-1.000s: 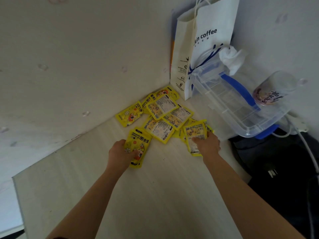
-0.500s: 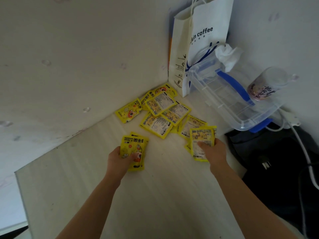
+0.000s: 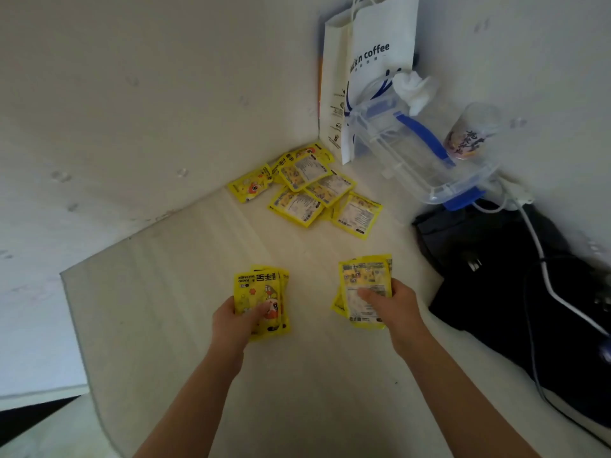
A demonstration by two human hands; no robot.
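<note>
The job looks like gathering up the yellow packets, and it seems about half done. In the lower middle of the frame, the left hand [image 3: 231, 320] holds a small stack [image 3: 258, 285] of them, picture side up. Its grip is closed on the stack, thumb on top, just above the tabletop [image 3: 165, 309].

In the upper middle, in the corner by the wall, several loose packets [image 3: 297, 206] lie in a messy pile. Nobody touches them, so they are what is left to pick up.

To the right of the middle, a second stack [image 3: 363, 276] sits in the right hand [image 3: 393, 309], writing side up. That grip is closed too, thumb pressed on top.

At the upper right stand a white paper bag [image 3: 380, 34], a clear box [image 3: 413, 153] and a cup [image 3: 469, 133]. The stacks may go in the box, but I cannot tell.
</note>
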